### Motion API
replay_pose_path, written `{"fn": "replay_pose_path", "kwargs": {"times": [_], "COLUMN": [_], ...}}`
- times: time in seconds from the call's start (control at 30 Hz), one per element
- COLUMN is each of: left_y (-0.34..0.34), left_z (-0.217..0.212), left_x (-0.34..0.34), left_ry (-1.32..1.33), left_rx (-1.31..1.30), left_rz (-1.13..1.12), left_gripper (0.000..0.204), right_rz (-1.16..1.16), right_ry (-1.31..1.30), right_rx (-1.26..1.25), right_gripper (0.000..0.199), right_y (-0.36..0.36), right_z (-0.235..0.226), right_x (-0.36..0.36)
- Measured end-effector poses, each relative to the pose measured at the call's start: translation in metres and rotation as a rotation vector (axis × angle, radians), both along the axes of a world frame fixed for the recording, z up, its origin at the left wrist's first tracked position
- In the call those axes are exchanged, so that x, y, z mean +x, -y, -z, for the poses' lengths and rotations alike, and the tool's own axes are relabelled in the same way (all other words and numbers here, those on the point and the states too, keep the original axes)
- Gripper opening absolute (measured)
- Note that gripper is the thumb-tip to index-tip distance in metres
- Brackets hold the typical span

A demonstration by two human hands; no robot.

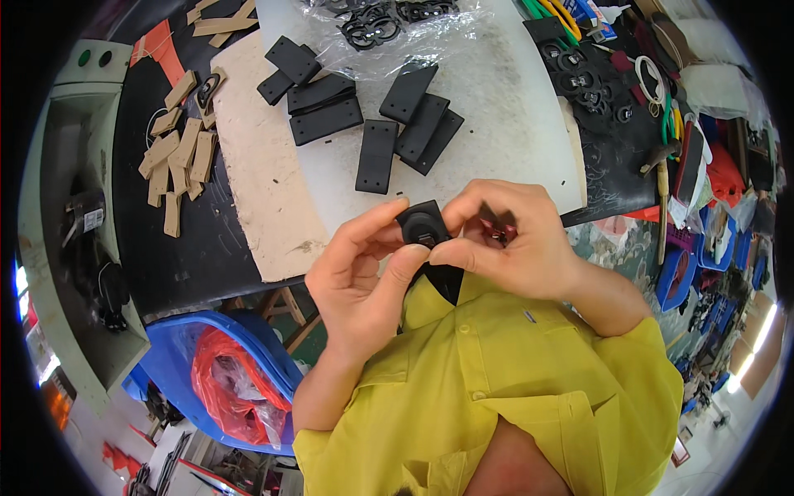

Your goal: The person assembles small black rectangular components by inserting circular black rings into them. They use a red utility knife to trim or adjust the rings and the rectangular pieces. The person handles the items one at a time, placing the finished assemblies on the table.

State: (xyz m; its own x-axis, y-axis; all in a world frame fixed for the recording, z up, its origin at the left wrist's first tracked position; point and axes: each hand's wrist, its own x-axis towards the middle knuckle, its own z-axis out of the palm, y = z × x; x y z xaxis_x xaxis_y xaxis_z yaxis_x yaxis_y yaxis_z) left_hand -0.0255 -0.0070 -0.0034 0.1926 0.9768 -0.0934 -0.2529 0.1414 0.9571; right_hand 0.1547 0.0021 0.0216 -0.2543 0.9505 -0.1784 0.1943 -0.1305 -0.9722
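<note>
Close to my chest, both hands hold a black leather-like tab (423, 217) with a dark rounded fitting on it. My left hand (356, 269) pinches its left side, thumb at the lower edge and index finger at the upper corner. From the right, my right hand (517, 240) grips the same tab between thumb and fingers. Inside its curled fingers sits a small dark and red object (498, 230), too hidden to name. Just beyond my hands, several flat black tabs (376, 157) with small holes at one end lie in loose stacks on a white board (513, 124).
Tan tabs (182, 149) are scattered at the left on the black tabletop (240, 277). A clear plastic bag (455, 41) with black fittings lies at the far side. More black fittings (579, 78) rest at the far right. A blue bin (169, 355) stands below left.
</note>
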Motion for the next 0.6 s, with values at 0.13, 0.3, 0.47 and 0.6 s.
{"fn": "replay_pose_path", "kwargs": {"times": [0.13,0.3,0.47,0.6], "left_y": [0.001,0.003,0.005,0.007], "left_z": [-0.004,-0.011,-0.012,-0.012], "left_x": [0.007,-0.003,-0.004,0.0], "left_ry": [0.092,-0.007,-0.045,-0.102], "left_rx": [-0.131,-0.192,-0.075,-0.103], "left_rz": [-0.111,-0.032,0.011,-0.027], "left_gripper": [0.036,0.034,0.033,0.03], "right_rz": [-0.093,-0.102,0.101,0.066], "right_ry": [0.375,0.44,0.204,0.091], "right_rx": [0.796,0.99,0.328,0.176], "right_gripper": [0.03,0.03,0.026,0.016], "right_y": [-0.001,-0.002,-0.007,-0.004], "right_z": [0.013,0.016,0.002,0.005], "right_x": [0.007,0.003,0.002,0.004]}}
